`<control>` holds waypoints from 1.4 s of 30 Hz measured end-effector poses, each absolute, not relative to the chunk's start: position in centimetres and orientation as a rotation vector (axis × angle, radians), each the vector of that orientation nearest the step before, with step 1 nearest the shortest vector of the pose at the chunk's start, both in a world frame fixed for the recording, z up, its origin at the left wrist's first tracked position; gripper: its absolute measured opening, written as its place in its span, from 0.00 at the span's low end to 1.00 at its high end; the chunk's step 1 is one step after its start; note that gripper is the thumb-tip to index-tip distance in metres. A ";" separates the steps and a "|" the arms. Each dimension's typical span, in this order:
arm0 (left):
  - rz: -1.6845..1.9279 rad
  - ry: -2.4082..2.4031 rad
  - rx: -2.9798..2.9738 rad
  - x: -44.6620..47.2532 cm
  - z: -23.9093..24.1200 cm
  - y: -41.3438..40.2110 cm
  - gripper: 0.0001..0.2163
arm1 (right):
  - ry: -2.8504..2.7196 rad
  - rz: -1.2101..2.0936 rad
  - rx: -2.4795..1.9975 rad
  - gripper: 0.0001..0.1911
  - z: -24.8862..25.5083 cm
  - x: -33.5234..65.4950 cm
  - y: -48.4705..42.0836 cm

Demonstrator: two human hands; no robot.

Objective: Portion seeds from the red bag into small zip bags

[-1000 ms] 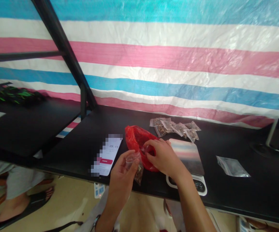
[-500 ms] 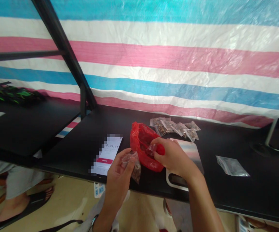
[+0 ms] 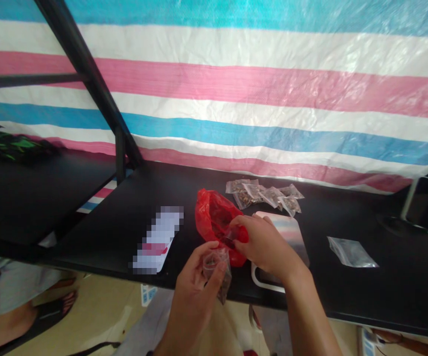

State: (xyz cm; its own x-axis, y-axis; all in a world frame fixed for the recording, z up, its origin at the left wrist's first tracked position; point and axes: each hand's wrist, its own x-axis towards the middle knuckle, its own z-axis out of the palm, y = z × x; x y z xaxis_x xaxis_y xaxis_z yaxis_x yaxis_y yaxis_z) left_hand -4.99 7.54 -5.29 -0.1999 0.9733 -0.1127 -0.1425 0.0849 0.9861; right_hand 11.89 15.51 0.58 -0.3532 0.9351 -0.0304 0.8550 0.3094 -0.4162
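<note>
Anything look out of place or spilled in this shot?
One clear zip bag lies alone on the black desk, right of the scale and apart from the brown-filled packets; it looks empty. The phone screen is pixelated and unreadable. No spilled contents are visible.

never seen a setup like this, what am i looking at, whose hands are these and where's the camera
All these pictures come from one camera worn on a person's head, looking forward and down, so the two bare hands are that person's own. The left hand holds a small clear bag with brown bits inside. The right hand grips the edge of a red plastic bag. On the black table lie a group of filled small bags, a scale, a phone with its screen blurred, and another clear bag. Behind hangs a striped tarp.
</note>
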 end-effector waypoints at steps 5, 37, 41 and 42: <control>1.408 1.285 0.827 -5.4 -5.8 8.1 0.23 | -2.353 0.654 -1.587 0.13 0.5 11.0 14.9; 1.596 1.203 0.793 -7.2 -6.7 8.4 0.21 | -2.325 0.487 -1.668 0.14 0.4 9.6 15.4; 1.578 1.158 0.771 -7.1 -7.1 8.6 0.23 | -2.359 0.490 -1.654 0.13 0.1 9.0 15.4; 1.575 1.138 0.758 -7.1 -7.2 8.8 0.23 | -2.357 0.516 -1.630 0.13 0.0 9.0 15.4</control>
State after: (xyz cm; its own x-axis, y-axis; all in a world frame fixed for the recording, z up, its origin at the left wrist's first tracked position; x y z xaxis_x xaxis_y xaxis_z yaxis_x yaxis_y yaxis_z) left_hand -7.09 8.76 -7.20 -0.2953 0.9532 -0.0656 -0.3614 -0.0479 0.9312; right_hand 8.95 15.41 0.04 -0.3553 0.9347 -0.0112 0.8537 0.3196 -0.4111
